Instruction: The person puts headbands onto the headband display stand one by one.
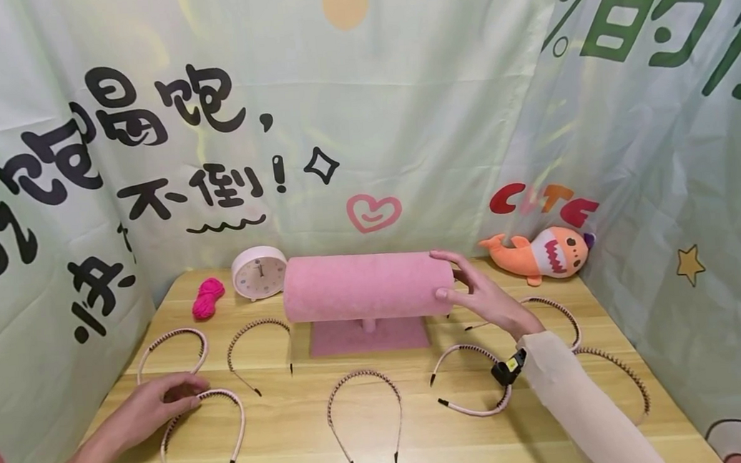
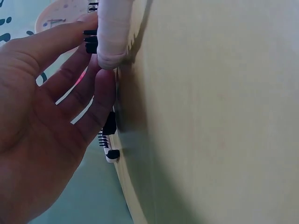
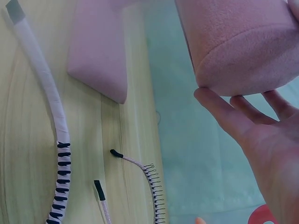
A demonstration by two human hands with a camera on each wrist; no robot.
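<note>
The left hand (image 1: 147, 412) pinches the top of a pale pink headband (image 1: 241, 413) at the front left; in the left wrist view its thumb and fingers meet the headband (image 2: 114, 32) beside its dark teeth. A pink plush cylinder stand (image 1: 361, 286) stands at the back centre. The right hand (image 1: 487, 295) grips the cylinder's right end, thumb on the front and fingers over the top and far side. In the right wrist view, fingertips of the right hand (image 3: 266, 135) touch the rim of the cylinder (image 3: 252, 60).
Other headbands lie around the stand: one at front centre (image 1: 362, 372), others left (image 1: 204, 343) and right (image 1: 480, 414). Behind are pink yarn (image 1: 207, 298), a round clock (image 1: 259, 273) and an orange plush toy (image 1: 549, 253). Printed curtains enclose the wooden table (image 1: 282, 446).
</note>
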